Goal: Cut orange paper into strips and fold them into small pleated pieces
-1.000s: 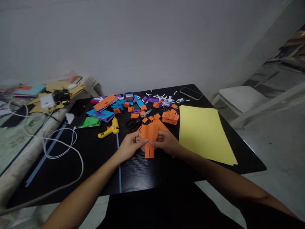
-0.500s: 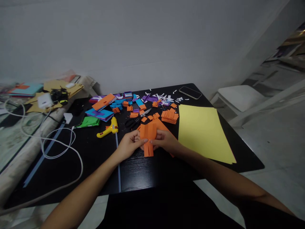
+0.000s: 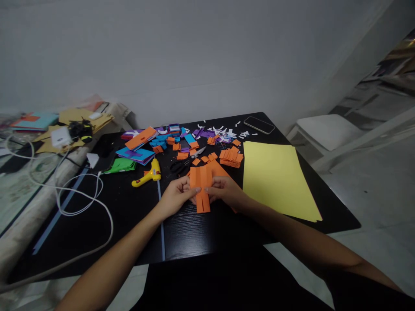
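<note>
Between my two hands is a folded piece of orange paper point(image 3: 202, 183), wide at the top with a narrower, slit strip pointing toward me. My left hand point(image 3: 177, 195) grips its left edge, thumb on top and fingers curled behind. From the other side my right hand point(image 3: 227, 192) pinches it the same way, thumb near the middle. Behind the held piece, partly covered, an orange sheet point(image 3: 222, 169) lies on the table. Black-handled scissors point(image 3: 188, 160) rest just beyond my left hand, blades partly open. To their left lies a yellow glue gun point(image 3: 149, 173).
Yellow sheets point(image 3: 275, 177) lie right of my hands on the black table point(image 3: 188, 237). Orange pieces point(image 3: 231, 157) are stacked behind, near paper scraps point(image 3: 220, 134) and a phone point(image 3: 259, 125). Folded coloured paper point(image 3: 136, 154) and a white cable point(image 3: 108, 211) are at left. A white chair point(image 3: 327, 129) stands right.
Both thumbs have shifted very slightly on the orange paper, and its lower strip sits a little further right. Both hands keep hold of it.
</note>
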Motion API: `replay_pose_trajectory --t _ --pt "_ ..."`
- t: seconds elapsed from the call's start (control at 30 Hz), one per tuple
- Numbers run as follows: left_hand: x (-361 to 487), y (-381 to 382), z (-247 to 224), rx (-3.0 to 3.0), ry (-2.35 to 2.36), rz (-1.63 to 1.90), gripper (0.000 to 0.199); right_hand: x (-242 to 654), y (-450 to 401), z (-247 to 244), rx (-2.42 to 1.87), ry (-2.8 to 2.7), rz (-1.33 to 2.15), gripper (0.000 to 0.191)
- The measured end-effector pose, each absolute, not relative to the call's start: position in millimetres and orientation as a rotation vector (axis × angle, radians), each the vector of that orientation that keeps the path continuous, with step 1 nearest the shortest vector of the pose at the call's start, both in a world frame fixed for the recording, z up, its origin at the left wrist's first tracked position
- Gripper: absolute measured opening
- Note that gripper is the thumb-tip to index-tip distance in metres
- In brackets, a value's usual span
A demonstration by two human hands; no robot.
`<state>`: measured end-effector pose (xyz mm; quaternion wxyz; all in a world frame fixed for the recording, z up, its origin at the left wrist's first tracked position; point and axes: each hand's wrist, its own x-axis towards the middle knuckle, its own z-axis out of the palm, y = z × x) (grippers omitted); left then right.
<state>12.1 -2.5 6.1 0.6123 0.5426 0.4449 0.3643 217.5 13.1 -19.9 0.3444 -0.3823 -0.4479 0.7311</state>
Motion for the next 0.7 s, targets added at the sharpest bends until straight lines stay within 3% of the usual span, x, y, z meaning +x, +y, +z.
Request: replay_pose_trajectory --t 0.7 --pt "13.5 -5.4 6.2 1.266 1.006 0.867 0.031 216.5 11.6 -20.6 -0.990 -1.203 1.836 0.030"
